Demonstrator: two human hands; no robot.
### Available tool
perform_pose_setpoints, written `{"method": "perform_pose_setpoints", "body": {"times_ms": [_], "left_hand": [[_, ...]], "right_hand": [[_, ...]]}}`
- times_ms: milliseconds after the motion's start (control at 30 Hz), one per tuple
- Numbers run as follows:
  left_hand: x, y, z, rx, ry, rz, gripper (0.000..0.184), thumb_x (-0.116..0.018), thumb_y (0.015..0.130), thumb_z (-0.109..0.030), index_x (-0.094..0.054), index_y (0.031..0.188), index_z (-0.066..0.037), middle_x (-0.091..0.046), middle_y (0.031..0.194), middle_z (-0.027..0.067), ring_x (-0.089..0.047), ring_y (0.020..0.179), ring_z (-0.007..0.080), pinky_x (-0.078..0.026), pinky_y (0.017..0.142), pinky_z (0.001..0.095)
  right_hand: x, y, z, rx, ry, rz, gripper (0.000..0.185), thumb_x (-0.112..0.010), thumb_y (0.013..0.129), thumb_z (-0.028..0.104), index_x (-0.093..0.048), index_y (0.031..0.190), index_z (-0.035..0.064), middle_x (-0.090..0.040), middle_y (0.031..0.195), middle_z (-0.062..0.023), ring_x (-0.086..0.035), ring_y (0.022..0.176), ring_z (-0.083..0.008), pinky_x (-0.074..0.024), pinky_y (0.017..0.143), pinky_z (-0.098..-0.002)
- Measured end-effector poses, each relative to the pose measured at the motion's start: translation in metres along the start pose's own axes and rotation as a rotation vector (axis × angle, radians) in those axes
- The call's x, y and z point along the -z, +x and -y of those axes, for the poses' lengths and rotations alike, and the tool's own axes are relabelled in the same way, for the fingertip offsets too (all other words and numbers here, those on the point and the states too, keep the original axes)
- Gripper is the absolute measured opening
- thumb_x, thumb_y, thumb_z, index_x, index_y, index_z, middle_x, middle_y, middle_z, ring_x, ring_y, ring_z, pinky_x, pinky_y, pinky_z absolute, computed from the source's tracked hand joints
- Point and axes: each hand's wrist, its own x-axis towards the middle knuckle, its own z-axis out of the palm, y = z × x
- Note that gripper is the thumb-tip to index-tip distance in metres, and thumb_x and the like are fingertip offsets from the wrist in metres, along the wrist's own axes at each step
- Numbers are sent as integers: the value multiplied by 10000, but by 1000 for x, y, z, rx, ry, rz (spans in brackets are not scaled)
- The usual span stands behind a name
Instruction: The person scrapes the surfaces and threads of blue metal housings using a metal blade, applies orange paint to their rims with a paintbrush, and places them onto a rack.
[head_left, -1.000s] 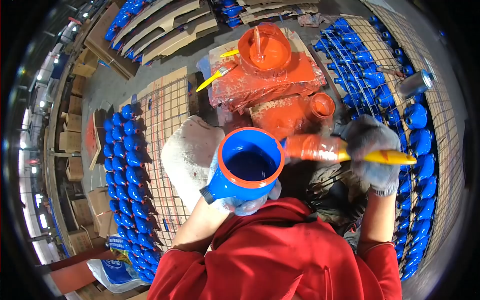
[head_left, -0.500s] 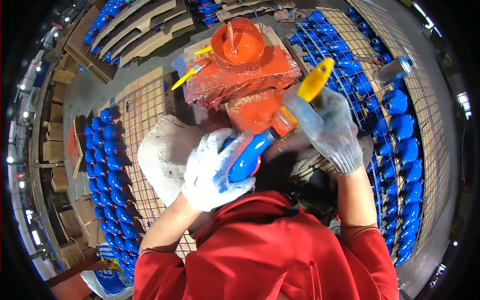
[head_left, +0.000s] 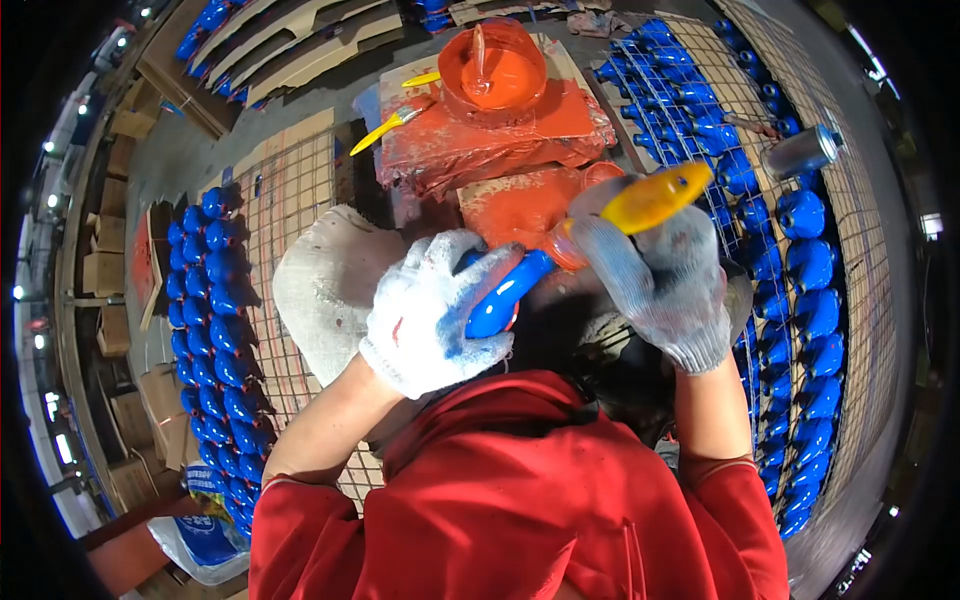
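Note:
Wrapped in a white glove, my left hand grips a blue painted part whose narrow neck points up and to the right. My right hand, in a grey-stained glove, is closed round a paintbrush with a yellow handle. The brush's red-coated bristles are at the end of the part's neck; whether they touch it is hard to tell. Beyond my hands, a red bucket of red paint with a stick in it stands on a paint-covered block.
Another yellow brush lies at the block's left edge. A small red cup is partly behind my right hand. Rows of blue parts lie left, more right, by wire mesh. A metal can is at the right.
My left hand has turned the blue part from mouth-up to neck pointing away. My right hand has brought the brush to the neck end, its handle lately tilting lower to the right.

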Motion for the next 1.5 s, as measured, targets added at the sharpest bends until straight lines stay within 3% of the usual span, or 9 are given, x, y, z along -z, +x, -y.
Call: {"method": "perform_pose_setpoints", "body": {"times_ms": [233, 467, 633, 800, 967, 1067, 1100, 1300, 1500], "left_hand": [[-11, -7, 16, 424, -761, 70, 700, -761, 709, -291, -513, 1316, -48, -569, 1204, 182, -588, 1061, 320, -463, 927, 384], [-21, -15, 19, 871, -2425, -22, 629, -584, 864, -337, -388, 1399, -72, -586, 1223, 177, -597, 1075, 309, -456, 978, 488], [-42, -5, 3, 274, -2938, 399, 554, -529, 919, -421, -381, 1414, -222, -489, 1260, 196, -525, 962, 454, -550, 548, 404], [-48, 5, -5, -38, -3144, 451, 609, -507, 920, -467, -348, 1434, -181, -465, 1286, 206, -515, 1017, 436, -514, 504, 384], [-62, 3, 11, -24, -2808, 549, 615, -408, 953, -515, -422, 1357, -50, -554, 1221, 253, -606, 985, 420, -543, 552, 423], [-32, -1, 9, 940, -2568, -205, 515, -368, 994, -423, -461, 1299, -18, -608, 1160, 197, -601, 1053, 394, -529, 875, 504], [-51, 11, 21, 912, -2156, -208, 488, -362, 1000, -393, -465, 1292, -16, -606, 1174, 191, -592, 1096, 356, -462, 998, 493], [-31, 31, 19, 501, -2509, 32, 593, -461, 959, -476, -416, 1364, -45, -534, 1310, 149, -529, 1214, 273, -434, 1037, 454], [-55, 23, 16, 555, -1186, -127, 673, -778, 737, -299, -475, 1278, -39, -572, 1186, 152, -588, 1066, 272, -489, 932, 419]], "right_hand": [[9, -8, 0, 44, 193, -64, 183, -756, 744, 97, -678, 899, 39, -691, 848, -85, -662, 689, -229, -516, 630, -307], [10, -22, -20, -143, 454, -167, 185, -700, 675, 0, -673, 855, 31, -679, 892, -118, -636, 783, -215, -503, 726, -312], [-10, -33, -48, -213, 731, -326, 169, -702, 676, 24, -657, 839, 28, -667, 896, -126, -640, 829, -220, -506, 788, -326], [-25, -35, -62, -332, 1103, -320, 207, -686, 748, 29, -640, 949, 2, -638, 953, -127, -644, 839, -225, -520, 795, -337], [-28, -32, -68, -468, 1148, -422, 295, -686, 818, 78, -606, 1079, -32, -643, 999, -135, -661, 848, -252, -567, 766, -371], [-19, -31, -77, -554, 1043, -451, 359, -671, 833, 71, -563, 1155, -47, -647, 1026, -168, -673, 819, -268, -566, 719, -347], [-16, -31, -77, -543, 977, -475, 381, -653, 834, 48, -532, 1180, -56, -650, 1006, -189, -686, 772, -288, -565, 681, -340], [0, -17, -53, -472, 857, -462, 312, -684, 830, 56, -595, 1116, -32, -660, 1003, -129, -654, 788, -192, -543, 725, -306], [18, 5, -36, -680, 397, -100, 276, -695, 864, 212, -644, 1032, -1, -626, 730, -32, -582, 636, -84, -458, 570, -225]]}}
